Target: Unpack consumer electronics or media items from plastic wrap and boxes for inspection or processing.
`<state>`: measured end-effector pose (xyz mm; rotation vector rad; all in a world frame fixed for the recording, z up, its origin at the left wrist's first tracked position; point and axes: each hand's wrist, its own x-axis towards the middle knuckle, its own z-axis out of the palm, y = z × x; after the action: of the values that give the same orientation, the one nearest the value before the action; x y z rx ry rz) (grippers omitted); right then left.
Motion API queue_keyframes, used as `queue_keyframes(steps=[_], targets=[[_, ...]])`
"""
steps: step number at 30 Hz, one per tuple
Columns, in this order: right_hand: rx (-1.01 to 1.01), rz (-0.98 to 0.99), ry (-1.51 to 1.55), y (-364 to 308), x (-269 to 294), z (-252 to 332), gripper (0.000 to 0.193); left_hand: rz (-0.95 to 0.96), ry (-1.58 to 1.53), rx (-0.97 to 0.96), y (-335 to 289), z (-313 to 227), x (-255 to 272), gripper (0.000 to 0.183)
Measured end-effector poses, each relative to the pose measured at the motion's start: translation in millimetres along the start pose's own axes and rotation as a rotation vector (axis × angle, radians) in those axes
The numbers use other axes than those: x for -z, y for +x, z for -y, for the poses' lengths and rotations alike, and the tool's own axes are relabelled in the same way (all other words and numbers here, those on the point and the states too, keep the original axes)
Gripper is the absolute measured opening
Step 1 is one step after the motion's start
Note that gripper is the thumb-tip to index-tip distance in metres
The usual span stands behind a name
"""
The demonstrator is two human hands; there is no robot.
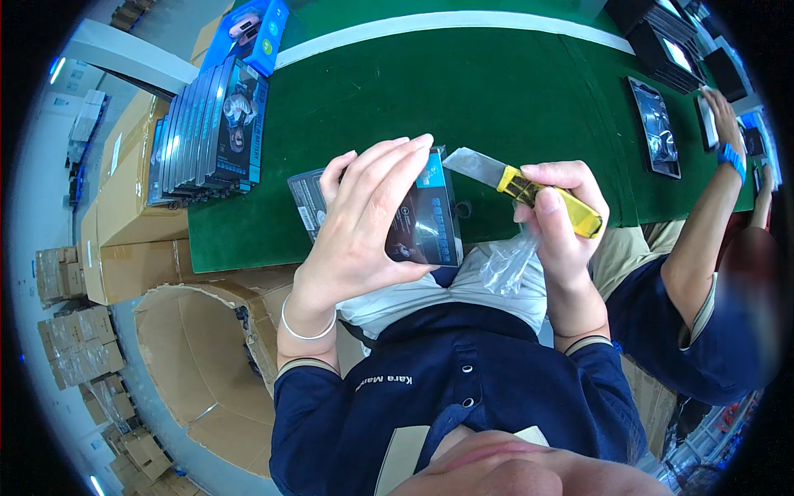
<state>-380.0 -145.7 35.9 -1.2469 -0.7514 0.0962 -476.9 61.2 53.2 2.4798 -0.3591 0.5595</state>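
Note:
My left hand point(360, 219) grips a dark printed box point(434, 219) at the table's near edge, fingers stretched over its top and thumb along its near side. A strip of blue shows at the box's upper corner. In my right hand point(566, 236) is a yellow utility knife point(581, 217), its wide blade extended toward the box's upper right corner. Whether the blade touches the box I cannot tell. Crumpled clear plastic film point(509, 263) hangs below the right hand, beside the box, seemingly caught in its lower fingers.
Similar boxes point(211, 132) stand in a row at the left of the green table point(372, 91), before a blue bin point(269, 41). An open carton point(203, 364) stands on the floor at left. At right, a co-worker's hand point(721, 116) reaches near a black tray point(656, 128) and stacked black boxes.

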Motion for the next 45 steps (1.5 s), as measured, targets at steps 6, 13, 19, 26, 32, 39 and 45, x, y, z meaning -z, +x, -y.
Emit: queue_keyframes(steps=[6,13,19,26,32,39,45], targets=[[-0.152,0.036,0.005,-13,-9,-10,0.015,-0.031,0.014,0.024,7,6,-5,0.11],[-0.145,-0.037,0.075,-11,1,-14,0.014,-0.046,0.014,0.062,10,12,-3,0.111],[-0.226,0.094,0.012,-13,9,-11,0.015,-0.025,0.026,0.076,13,15,-4,0.112],[-0.009,0.01,-0.011,-7,21,-8,0.017,-0.148,0.115,0.115,12,17,2,0.11],[0.275,0.052,-0.944,22,12,-10,0.043,-0.294,0.088,0.058,5,9,4,0.108],[-0.036,0.296,-0.474,17,-6,4,0.039,-0.276,0.116,-0.119,-1,1,-4,0.095],[-0.151,0.482,-0.202,6,-21,-11,0.04,-0.298,0.076,-0.136,-5,-4,-11,0.101]])
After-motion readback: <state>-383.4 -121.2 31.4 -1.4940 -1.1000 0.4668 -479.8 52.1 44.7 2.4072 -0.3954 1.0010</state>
